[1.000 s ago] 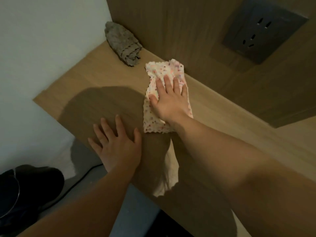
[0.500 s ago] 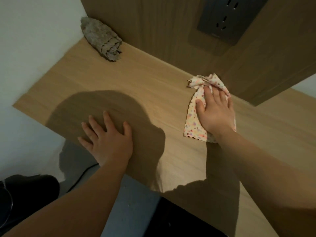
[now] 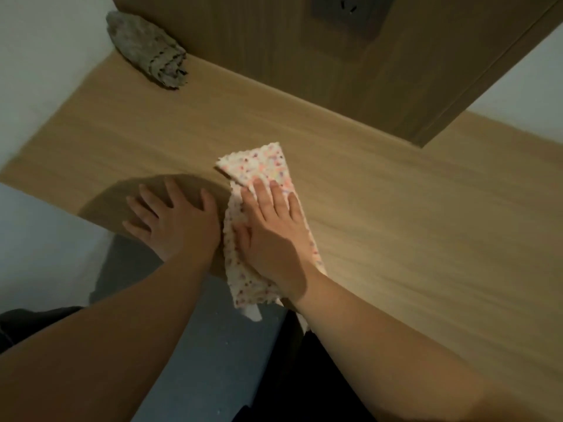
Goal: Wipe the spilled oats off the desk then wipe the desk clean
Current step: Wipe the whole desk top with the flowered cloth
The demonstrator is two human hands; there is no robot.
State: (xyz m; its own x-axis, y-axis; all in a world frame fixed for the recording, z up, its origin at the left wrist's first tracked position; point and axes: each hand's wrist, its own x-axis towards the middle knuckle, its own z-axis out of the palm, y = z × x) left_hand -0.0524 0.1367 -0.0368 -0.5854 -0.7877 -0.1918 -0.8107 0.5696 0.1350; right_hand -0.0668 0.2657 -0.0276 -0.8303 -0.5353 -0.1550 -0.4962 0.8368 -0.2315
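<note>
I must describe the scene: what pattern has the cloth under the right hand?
White cloth with small pink and other coloured dots, seen best in the head view.

Two hands (image 3: 179, 226) (image 3: 271, 236), two cloths (image 3: 259, 162) (image 3: 146, 47), one desk (image 3: 396, 208), one socket (image 3: 350, 10)

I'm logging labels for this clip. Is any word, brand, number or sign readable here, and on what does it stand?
None can be read.
Outlet: slots only, no marking shows.
Cloth: coloured dots, no lettering.
Grey rag: no tag or print shows.
Desk: plain wood grain, somewhat blurred.
</note>
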